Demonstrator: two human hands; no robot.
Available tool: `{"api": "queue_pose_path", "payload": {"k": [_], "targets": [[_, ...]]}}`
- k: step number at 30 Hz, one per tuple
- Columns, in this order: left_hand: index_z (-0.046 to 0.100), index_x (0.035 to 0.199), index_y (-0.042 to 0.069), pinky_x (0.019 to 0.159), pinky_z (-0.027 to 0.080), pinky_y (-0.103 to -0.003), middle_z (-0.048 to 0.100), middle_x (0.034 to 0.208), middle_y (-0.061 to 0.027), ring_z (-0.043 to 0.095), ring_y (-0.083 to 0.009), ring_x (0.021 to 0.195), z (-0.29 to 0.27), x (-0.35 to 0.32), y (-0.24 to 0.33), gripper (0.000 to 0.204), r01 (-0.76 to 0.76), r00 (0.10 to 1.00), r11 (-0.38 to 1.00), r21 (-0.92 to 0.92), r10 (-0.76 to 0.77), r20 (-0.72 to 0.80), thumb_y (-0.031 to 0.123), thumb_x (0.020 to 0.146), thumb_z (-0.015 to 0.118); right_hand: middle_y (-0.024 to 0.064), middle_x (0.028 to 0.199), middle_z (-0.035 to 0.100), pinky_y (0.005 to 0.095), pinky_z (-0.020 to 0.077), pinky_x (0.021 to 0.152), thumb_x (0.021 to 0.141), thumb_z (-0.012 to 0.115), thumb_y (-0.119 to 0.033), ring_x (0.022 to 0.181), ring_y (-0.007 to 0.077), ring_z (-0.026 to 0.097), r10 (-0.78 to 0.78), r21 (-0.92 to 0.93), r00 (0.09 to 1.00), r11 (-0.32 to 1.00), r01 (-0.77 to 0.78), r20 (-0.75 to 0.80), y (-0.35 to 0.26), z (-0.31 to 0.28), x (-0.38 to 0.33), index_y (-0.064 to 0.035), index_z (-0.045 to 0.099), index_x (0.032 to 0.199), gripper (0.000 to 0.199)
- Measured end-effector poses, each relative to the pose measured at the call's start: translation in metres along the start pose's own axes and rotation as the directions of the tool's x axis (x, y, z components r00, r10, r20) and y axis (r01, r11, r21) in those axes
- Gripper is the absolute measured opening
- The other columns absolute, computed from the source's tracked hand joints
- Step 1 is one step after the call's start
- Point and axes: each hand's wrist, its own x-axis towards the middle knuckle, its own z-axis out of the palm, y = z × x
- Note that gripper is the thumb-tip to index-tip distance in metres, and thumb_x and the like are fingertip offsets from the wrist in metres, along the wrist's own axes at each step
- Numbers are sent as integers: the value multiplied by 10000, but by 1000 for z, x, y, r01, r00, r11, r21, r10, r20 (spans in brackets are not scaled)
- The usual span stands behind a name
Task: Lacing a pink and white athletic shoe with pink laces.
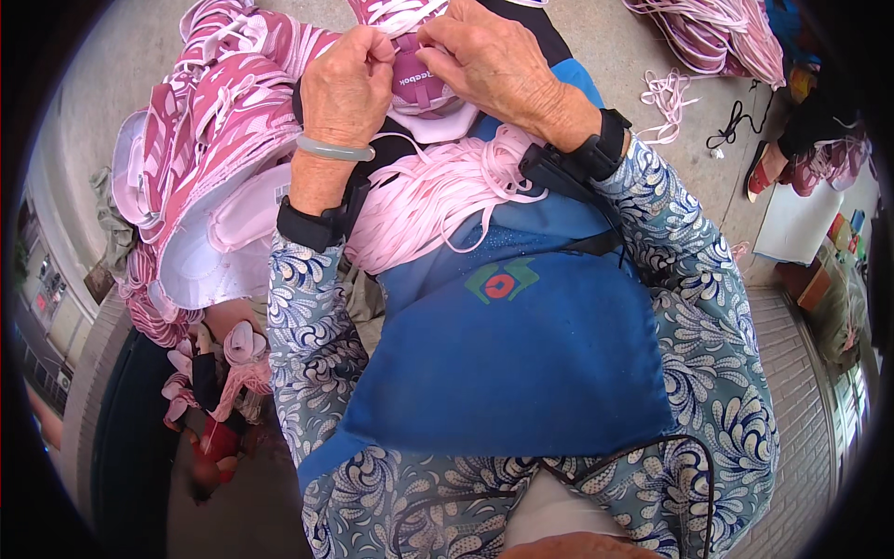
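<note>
A maroon and pink shoe upper (419, 82) lies across my lap at the top of the view, its tongue facing me. My left hand (349, 79) is closed over its left side, fingers curled in. From the right, my right hand (494, 65) bends over the tongue with thumb and fingertips pinched together. Whatever thin thing the fingertips hold is too small or hidden to make out. Below both wrists, a thick bundle of pale pink shoelaces (447, 191) rests on my blue apron (521, 363).
Many pink shoe uppers (223, 121) are piled at the left. At the upper right lie another bundle of laces (717, 37), some loose pink laces (666, 102) and a black cord (738, 130) on the floor. Another person's foot in a red shoe (765, 172) is at the right.
</note>
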Motion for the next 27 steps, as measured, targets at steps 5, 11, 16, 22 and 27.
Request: {"api": "queue_pose_path", "payload": {"k": [5,11,16,22,27], "targets": [[577,771,91,559,487,-368,612,689,-86,616,-297,640,0,-2,-3,78,-111,994,986,121,111,2,58,733,637,178,874,508,434,451,517,766,586,-96,618,348,575,-25,-64,998,998,29,62,1,2,4,-41,538,870,127],[583,767,67,571,485,-298,632,687,-54,617,-196,639,3,-1,-13,80,11,999,1000,2,-11,-47,54,741,658,156,825,502,429,450,520,788,563,-104,612,338,573,16,-140,996,990,-4,82,3,10,4,-45,517,823,83],[571,744,30,631,498,-209,670,721,-13,615,-61,682,2,5,-7,100,1,992,981,-194,-26,-127,36,771,667,150,799,502,439,447,533,804,553,-115,616,339,569,14,-157,996,988,0,88,5,11,5,-46,518,811,78],[503,718,23,494,426,-318,565,616,-116,572,-220,530,-4,0,10,112,-114,984,945,-308,65,-163,25,766,604,149,807,509,436,452,535,808,548,-121,619,340,570,-10,-168,997,986,24,81,6,15,6,-44,521,811,81],[517,738,29,525,457,-324,600,664,-128,601,-218,576,11,-3,8,83,-93,960,993,-71,71,-269,24,784,585,147,807,512,432,453,533,807,546,-119,620,336,572,17,-205,995,979,3,98,5,17,6,-49,523,812,73]]}}
